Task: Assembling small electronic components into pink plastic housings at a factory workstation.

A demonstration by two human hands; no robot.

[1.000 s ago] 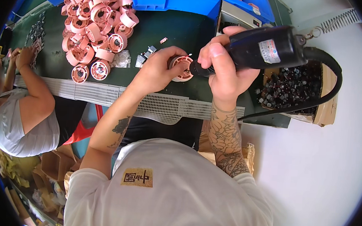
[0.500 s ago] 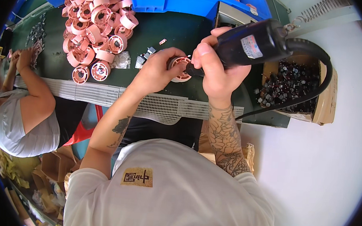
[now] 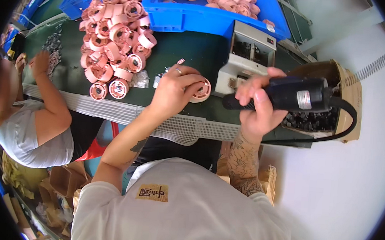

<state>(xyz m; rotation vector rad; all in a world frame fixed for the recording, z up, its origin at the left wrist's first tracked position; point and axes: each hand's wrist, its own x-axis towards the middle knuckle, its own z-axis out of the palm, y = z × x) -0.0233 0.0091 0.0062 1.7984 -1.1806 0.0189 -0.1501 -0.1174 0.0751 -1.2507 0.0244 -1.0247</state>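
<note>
My left hand [image 3: 174, 89] is closed on the edge of a round pink plastic housing [image 3: 202, 93], which rests on the dark green bench top. Small silver-grey parts lie partly hidden behind that hand. My right hand [image 3: 261, 108] grips a black corded electric screwdriver [image 3: 292, 94], held nearly level. Its black nose points left, apart from the housing, in front of a grey metal screw feeder [image 3: 254, 34]. The feeder has an open top with dark contents. The screwdriver's bit is too indistinct to make out.
Many pink housings are heaped [image 3: 117, 48] at the left, beside a small clear bag [image 3: 139, 79]. Blue bins [image 3: 195, 23] stand behind. A carton [image 3: 352, 100] of small dark parts sits at the right, below a coiled spring [image 3: 372, 65]. A co-worker [image 3: 41, 118] works at far left.
My right hand has drawn the screwdriver away from the pink housing, rightward to the front of the feeder. My left hand stays at the housing. The whole view has shifted slightly.
</note>
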